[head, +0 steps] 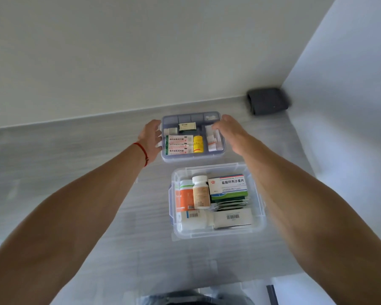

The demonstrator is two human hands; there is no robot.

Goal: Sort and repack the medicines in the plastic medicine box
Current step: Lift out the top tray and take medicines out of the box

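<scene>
A clear plastic medicine box (260,219) stands near me on the grey counter, packed with white bottles (200,191), a blue-and-green carton (228,186) and foil sachets. Behind it lies the blue-tinted divided tray (191,158), holding red-and-white plaster boxes (179,144), a yellow bottle (198,143) and small white packets (212,144). My left hand (151,137), with a red string on the wrist, touches the tray's left rim. My right hand (231,130) rests at the tray's right rim, fingers reaching over the edge. Both seem to grip the tray's sides.
A dark grey pouch (267,101) sits in the back right corner against the white walls. The counter's front edge runs below the clear box, with my legs visible under it.
</scene>
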